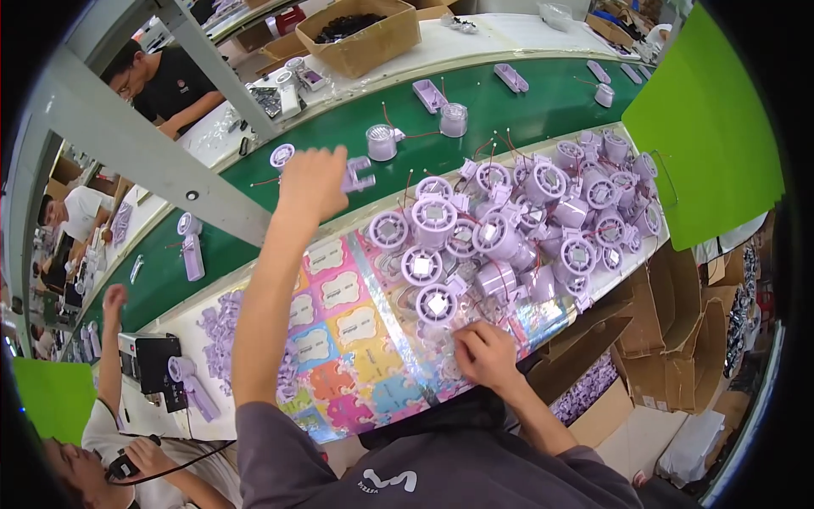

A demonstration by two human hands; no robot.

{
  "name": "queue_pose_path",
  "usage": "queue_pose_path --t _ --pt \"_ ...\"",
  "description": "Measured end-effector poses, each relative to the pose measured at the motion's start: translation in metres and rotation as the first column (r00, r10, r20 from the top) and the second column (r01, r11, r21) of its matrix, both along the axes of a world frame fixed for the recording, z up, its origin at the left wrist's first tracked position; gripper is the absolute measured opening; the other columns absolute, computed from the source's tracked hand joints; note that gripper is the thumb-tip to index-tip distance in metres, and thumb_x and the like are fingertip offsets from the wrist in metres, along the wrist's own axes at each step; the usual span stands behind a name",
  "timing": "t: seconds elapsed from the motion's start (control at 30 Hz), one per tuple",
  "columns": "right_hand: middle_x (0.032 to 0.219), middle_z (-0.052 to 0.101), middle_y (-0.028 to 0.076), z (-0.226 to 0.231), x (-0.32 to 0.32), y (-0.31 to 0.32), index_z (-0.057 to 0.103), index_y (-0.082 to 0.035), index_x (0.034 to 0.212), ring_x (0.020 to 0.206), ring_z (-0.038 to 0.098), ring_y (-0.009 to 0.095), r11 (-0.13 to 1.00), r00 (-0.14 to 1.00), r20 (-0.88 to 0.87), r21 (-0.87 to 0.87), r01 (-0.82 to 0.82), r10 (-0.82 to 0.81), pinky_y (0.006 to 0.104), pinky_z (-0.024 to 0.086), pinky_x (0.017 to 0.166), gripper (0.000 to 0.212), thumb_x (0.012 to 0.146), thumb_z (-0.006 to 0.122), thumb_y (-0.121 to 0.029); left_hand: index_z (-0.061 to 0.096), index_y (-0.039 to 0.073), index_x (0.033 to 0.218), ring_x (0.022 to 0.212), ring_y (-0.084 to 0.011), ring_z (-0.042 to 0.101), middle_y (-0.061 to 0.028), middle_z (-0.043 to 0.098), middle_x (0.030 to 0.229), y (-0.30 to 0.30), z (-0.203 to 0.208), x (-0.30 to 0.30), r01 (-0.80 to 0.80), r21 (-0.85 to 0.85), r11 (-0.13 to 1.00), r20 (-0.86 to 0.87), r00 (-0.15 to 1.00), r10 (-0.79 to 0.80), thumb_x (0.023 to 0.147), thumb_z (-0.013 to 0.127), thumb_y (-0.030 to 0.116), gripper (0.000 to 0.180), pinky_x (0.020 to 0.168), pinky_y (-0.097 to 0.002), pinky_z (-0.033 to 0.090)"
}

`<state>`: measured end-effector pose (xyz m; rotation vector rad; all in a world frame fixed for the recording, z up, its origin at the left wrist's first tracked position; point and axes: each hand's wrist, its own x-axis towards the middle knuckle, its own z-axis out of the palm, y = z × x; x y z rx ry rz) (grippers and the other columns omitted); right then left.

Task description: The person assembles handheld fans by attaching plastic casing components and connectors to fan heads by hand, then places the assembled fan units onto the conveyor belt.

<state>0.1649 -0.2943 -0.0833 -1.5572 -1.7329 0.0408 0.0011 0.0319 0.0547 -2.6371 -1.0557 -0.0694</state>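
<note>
My left hand [314,182] reaches over the green conveyor belt [331,136] with its fingers curled. A light purple pronged plastic part [358,175] shows right beside its fingers, and a round purple fan head [281,155] shows on the other side. What lies inside the fingers is hidden. My right hand [487,352] is closed low at the front edge of the workbench, by small clear plastic pieces [448,366]. What it pinches is too small to tell. Just beyond it lies a heap of purple fan housings [500,242] with red wires.
A colourful printed sheet [356,331] covers part of the bench. Small purple parts [222,327] lie left of my left arm. A grey metal post [203,191] rises beside the belt. Cardboard boxes [670,314] stand at right. At lower left, a co-worker [153,458] holds a black device.
</note>
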Motion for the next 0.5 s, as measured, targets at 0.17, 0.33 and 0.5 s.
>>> queue_pose_path --t 0.17,0.33,0.5 --pt "0.083 0.061 0.008 0.038 0.001 0.013 0.069 -0.006 0.093 0.069 0.061 0.028 0.985 1.000 -0.024 0.173 0.015 -0.011 0.0366 0.050 0.057 0.024 0.071 0.075 0.000 0.061 0.003 0.103 0.089 -0.0347 0.069 -0.0175 0.069 0.088 -0.093 -0.013 -0.054 -0.091 -0.275 0.957 0.055 0.992 0.110 0.064 0.082 0.022 0.048 0.076 -0.0467 0.056" --pt "0.099 0.060 0.013 0.113 0.008 0.113 0.065 0.002 0.108 0.089 0.061 0.032 0.946 0.948 0.227 0.283 0.156 -0.224 0.0451 0.050 0.080 0.045 0.076 0.080 -0.026 0.062 0.002 0.108 0.090 -0.0373 0.069 -0.0198 0.068 0.092 -0.150 -0.034 -0.098 -0.194 -0.440 0.877 0.042 0.971 0.235 0.065 0.082 0.025 0.054 0.079 -0.0476 0.056" --pt "0.112 0.057 0.018 0.100 0.018 0.154 0.059 0.002 0.119 0.108 0.059 0.035 0.972 0.949 0.288 -0.152 0.177 -0.128 0.0465 0.053 0.084 0.062 0.073 0.084 -0.031 0.059 0.001 0.112 0.098 -0.0367 0.066 -0.0203 0.067 0.100 -0.188 -0.047 -0.103 -0.164 -0.514 0.842 0.087 0.966 0.242 0.067 0.082 0.023 0.054 0.084 -0.0475 0.055"
